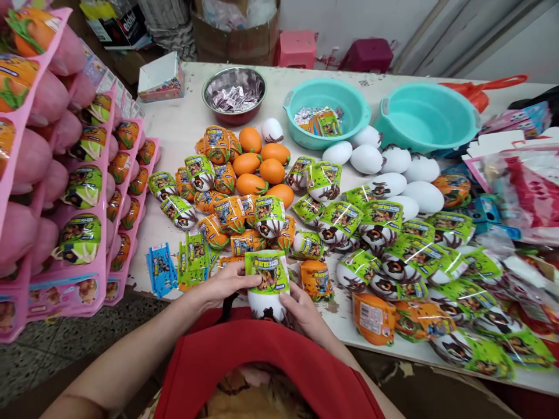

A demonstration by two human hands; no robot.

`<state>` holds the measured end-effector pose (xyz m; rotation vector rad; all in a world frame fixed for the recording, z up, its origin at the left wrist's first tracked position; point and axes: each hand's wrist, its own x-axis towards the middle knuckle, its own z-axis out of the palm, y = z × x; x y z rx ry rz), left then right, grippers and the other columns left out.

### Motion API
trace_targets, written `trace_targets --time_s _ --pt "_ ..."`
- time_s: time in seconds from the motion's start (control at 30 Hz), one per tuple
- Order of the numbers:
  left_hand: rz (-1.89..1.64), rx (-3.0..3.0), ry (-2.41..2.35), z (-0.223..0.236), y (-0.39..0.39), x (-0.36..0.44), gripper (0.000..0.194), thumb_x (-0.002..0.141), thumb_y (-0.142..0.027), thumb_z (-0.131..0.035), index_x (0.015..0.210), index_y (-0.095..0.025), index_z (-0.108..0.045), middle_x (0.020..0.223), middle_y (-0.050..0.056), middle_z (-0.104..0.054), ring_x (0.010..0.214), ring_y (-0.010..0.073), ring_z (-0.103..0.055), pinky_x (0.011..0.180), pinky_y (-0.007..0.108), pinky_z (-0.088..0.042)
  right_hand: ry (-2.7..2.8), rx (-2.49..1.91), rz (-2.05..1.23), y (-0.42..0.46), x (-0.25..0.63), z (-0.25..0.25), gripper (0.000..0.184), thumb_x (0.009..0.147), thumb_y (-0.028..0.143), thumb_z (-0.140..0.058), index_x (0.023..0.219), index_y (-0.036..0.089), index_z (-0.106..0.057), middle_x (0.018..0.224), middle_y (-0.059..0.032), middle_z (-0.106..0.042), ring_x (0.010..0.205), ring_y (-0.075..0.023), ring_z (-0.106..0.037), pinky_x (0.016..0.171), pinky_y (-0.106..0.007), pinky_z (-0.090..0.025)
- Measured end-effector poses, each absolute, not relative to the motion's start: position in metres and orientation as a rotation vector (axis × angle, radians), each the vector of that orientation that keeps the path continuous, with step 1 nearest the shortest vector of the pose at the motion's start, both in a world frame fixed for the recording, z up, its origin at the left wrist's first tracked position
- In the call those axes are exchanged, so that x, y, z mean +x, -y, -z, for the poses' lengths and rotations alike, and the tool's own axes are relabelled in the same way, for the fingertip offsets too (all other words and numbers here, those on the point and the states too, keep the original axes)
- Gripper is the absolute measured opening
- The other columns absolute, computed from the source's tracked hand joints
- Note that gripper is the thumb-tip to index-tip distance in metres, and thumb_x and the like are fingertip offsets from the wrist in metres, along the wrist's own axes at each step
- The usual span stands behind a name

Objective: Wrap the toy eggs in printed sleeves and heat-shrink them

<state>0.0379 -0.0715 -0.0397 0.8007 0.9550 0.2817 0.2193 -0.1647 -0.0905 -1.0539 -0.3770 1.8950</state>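
Both my hands hold one white toy egg [267,286] with a green printed sleeve over its top, just above the near table edge. My left hand [227,285] grips its left side, fingers curled on the sleeve. My right hand [303,311] cups its lower right side. A pile of wrapped green and orange eggs [345,233] lies right behind it. Bare orange eggs [262,166] and bare white eggs [393,169] lie farther back.
Pink display trays [65,203] filled with eggs stand at the left. A steel bowl [234,93] of small packets and two teal basins [425,113] sit at the back. Loose sleeves [174,265] lie near my left hand. A red bag [262,366] is in my lap.
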Motion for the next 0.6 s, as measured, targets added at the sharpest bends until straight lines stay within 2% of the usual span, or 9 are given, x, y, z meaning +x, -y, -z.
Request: trace_targets --time_s 0.1,0.23,0.33,0.43,0.6 --pt "-0.268 0.781 -1.028 0.042 0.078 0.044 0.054 0.072 -0.044 -0.075 0.115 -0.014 -0.063 0.106 0.012 -0.072 0.091 0.0257 -0.066 0.076 0.033 -0.049 0.360 -1.069 -1.908 0.169 0.218 0.091 0.059 0.068 0.049 -0.078 0.116 0.022 -0.056 0.119 -0.0106 -0.064 0.111 -0.0304 -0.059 0.095 -0.047 -0.046" --pt "-0.294 0.887 -0.975 0.036 0.078 0.051 0.062 0.066 -0.035 -0.080 0.121 -0.016 -0.058 0.119 0.010 -0.067 0.106 0.0277 -0.061 0.090 0.036 -0.046 0.384 -1.028 -1.873 0.161 0.219 0.079 0.065 0.071 0.049 -0.077 0.125 0.024 -0.050 0.125 -0.0094 -0.060 0.117 -0.0288 -0.055 0.098 -0.045 -0.045" --pt "-0.289 0.927 -0.971 0.030 0.074 0.051 0.068 0.062 -0.031 -0.083 0.122 -0.017 -0.056 0.121 0.009 -0.067 0.109 0.0277 -0.060 0.093 0.037 -0.046 0.395 -1.024 -1.858 0.153 0.220 0.074 0.066 0.072 0.049 -0.075 0.127 0.023 -0.049 0.124 -0.0106 -0.061 0.114 -0.0297 -0.058 0.098 -0.046 -0.045" --pt "-0.301 0.878 -0.923 0.031 0.076 0.045 0.070 0.063 -0.035 -0.083 0.124 -0.017 -0.054 0.119 0.008 -0.067 0.108 0.0276 -0.061 0.092 0.037 -0.047 0.493 -1.074 -1.843 0.155 0.221 0.078 0.066 0.068 0.043 -0.080 0.124 0.022 -0.053 0.120 -0.0106 -0.063 0.113 -0.0306 -0.058 0.098 -0.047 -0.045" --pt "-0.164 0.916 -0.911 0.042 0.088 0.031 0.073 0.061 -0.041 -0.083 0.123 -0.014 -0.056 0.118 0.010 -0.068 0.109 0.0306 -0.061 0.096 0.040 -0.044 0.570 -1.224 -1.852 0.173 0.223 0.085 0.067 0.059 0.043 -0.084 0.115 0.020 -0.056 0.117 -0.0110 -0.065 0.111 -0.0318 -0.059 0.097 -0.047 -0.045"
